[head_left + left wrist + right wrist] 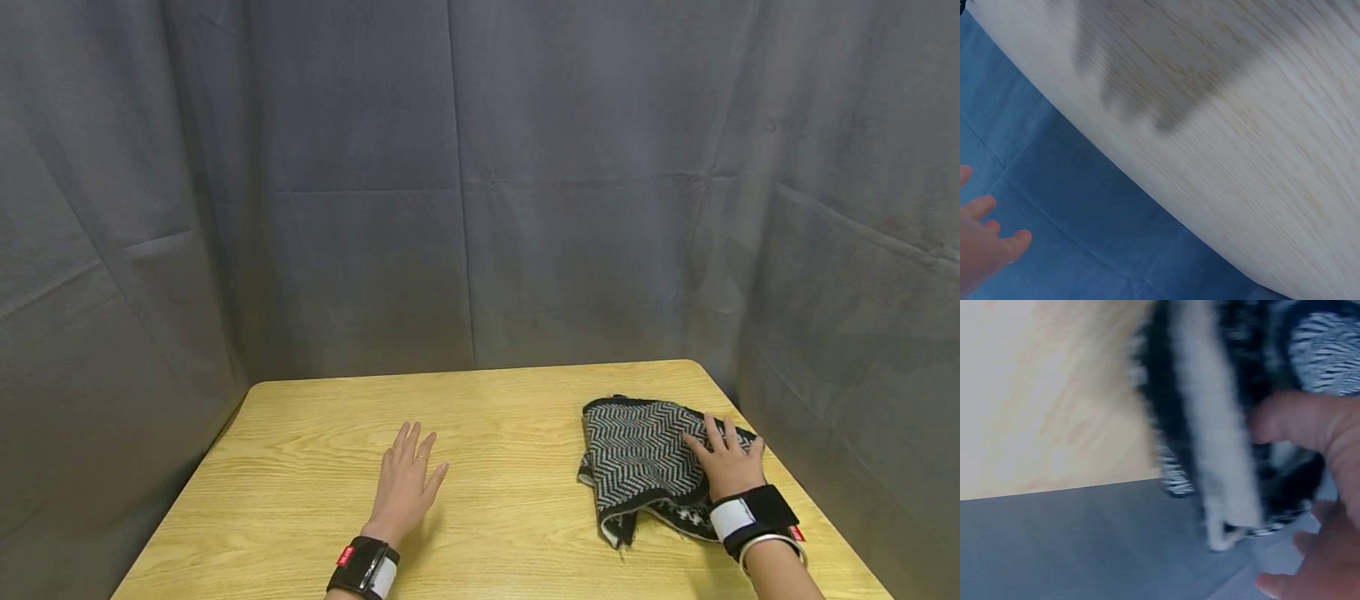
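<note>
A folded, crumpled black-and-white knitted cloth [637, 450] with a zigzag pattern and black borders lies on the right side of the table. My right hand [731, 467] is over its right part, fingers spread. In the right wrist view, the thumb of that hand [1335, 444] overlaps the cloth [1210, 412], while the other fingers stay apart from the thumb and partly hidden. My left hand [405, 483] hovers left of the middle of the table, holding nothing, its fingers extended. Part of this hand [988, 244] shows at the lower left of the left wrist view.
The pale wooden table [510, 417] has rounded far corners. Grey curtains [360, 208] hang behind it and on both sides, close to the right edge. Black wrist straps [363, 567] are on both wrists, with a bracelet [772, 542] on the right one.
</note>
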Available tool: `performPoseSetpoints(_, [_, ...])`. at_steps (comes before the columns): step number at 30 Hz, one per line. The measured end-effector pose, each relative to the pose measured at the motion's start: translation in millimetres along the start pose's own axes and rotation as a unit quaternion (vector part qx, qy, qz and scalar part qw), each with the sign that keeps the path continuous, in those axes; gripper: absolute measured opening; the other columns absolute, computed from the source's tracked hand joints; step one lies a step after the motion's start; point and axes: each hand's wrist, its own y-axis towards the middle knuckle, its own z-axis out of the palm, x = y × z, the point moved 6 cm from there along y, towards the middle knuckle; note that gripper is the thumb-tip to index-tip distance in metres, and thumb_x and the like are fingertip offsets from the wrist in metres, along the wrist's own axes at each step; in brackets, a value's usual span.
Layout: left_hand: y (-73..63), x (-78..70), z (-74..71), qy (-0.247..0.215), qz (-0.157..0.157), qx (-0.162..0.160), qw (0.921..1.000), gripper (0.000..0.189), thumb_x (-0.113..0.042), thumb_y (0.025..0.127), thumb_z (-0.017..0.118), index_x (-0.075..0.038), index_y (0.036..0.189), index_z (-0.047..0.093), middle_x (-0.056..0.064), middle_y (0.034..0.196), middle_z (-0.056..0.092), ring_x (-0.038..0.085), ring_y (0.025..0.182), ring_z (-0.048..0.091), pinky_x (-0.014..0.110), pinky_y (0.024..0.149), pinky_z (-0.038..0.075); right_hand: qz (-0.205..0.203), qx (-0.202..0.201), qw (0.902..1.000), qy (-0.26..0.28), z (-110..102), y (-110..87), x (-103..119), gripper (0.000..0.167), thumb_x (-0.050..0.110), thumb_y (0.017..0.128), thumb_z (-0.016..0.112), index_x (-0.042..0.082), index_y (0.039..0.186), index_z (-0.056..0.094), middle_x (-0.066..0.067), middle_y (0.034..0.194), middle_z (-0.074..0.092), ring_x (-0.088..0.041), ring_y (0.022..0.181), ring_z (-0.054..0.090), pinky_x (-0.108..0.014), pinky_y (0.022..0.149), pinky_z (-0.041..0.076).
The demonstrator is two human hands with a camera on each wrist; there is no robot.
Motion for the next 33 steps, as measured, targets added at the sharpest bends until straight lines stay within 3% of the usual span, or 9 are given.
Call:
performPoseSetpoints(3, [-0.5, 0.9, 0.3, 0.001, -0.001, 0.001, 1.0000, 0.053, -0.037, 0.096, 0.048, -0.003, 0.136, 0.044, 0.022, 0.148, 0.029, 0.037, 0.140, 0.018, 0.059, 0.107, 0.026, -0.002, -0.025, 0.9997, -0.005, 5, -4.0, -10, 0.055, -0.016, 0.067, 0.066, 0.014, 0.114, 0.063, -0.025, 0.137, 0.040, -0.047, 0.127, 0.033, -0.071, 0.091, 0.032])
performPoseSetpoints(9, [0.1, 1.4, 1.8, 0.001, -0.001, 0.001, 1.0000, 0.053, -0.037, 0.096, 0.047, -0.003, 0.136, 0.044, 0.023, 0.148, 0.029, 0.037, 0.140, 0.017, 0.059, 0.107, 0.026, -0.016, -0.072, 0.9972, 0.015, 6, -3.7, -17, 0.051, -0.014, 0.065, 0.069, 0.010, 0.110, 0.065, -0.026, 0.135, 0.040, -0.047, 0.124, 0.035, -0.069, 0.089, 0.035])
performPoseSetpoints(14, [-0.2, 1.4, 1.0, 0.003, 0.000, -0.002, 1.0000, 0.052, -0.036, 0.096, 0.047, -0.003, 0.136, 0.044, 0.023, 0.147, 0.030, 0.037, 0.140, 0.018, 0.059, 0.107, 0.026, -0.009, -0.065, 0.9976, 0.023, 4, -2.4, -16, 0.045, -0.004, 0.066, 0.075, 0.009, 0.109, 0.067, -0.026, 0.135, 0.041, -0.048, 0.125, 0.035, -0.068, 0.089, 0.035])
performPoseSetpoints(19, [-0.3, 1.3, 0.4, 0.001, 0.000, -0.005, 1.0000, 0.051, -0.035, 0.096, 0.048, -0.002, 0.135, 0.046, 0.023, 0.146, 0.031, 0.038, 0.139, 0.019, 0.059, 0.106, 0.026, 0.032, -0.057, 0.9933, 0.095, 0, 4.7, -15, 0.036, 0.008, 0.072, 0.075, 0.004, 0.106, 0.066, -0.029, 0.132, 0.044, -0.049, 0.125, 0.033, -0.069, 0.091, 0.032])
performPoseSetpoints(24, [0.3, -1.5, 2.1, -0.012, 0.001, 0.001, 0.9999, 0.051, -0.036, 0.095, 0.049, -0.002, 0.134, 0.047, 0.023, 0.146, 0.031, 0.038, 0.139, 0.018, 0.060, 0.106, 0.025, 0.052, -0.066, 0.9836, 0.159, -27, 23.0, 2, 0.032, 0.014, 0.083, 0.064, -0.004, 0.109, 0.062, -0.028, 0.126, 0.051, -0.048, 0.125, 0.034, -0.067, 0.095, 0.031])
performPoseSetpoints(33, [5.2, -21.4, 0.5, -0.031, 0.022, 0.014, 0.9992, 0.061, -0.045, 0.091, 0.053, -0.002, 0.134, 0.046, 0.022, 0.147, 0.031, 0.037, 0.141, 0.015, 0.060, 0.108, 0.023, -0.020, -0.132, 0.9747, 0.180, -83, 50.2, 57, 0.030, 0.019, 0.085, 0.063, -0.003, 0.105, 0.066, -0.019, 0.118, 0.061, -0.040, 0.127, 0.039, -0.062, 0.096, 0.034])
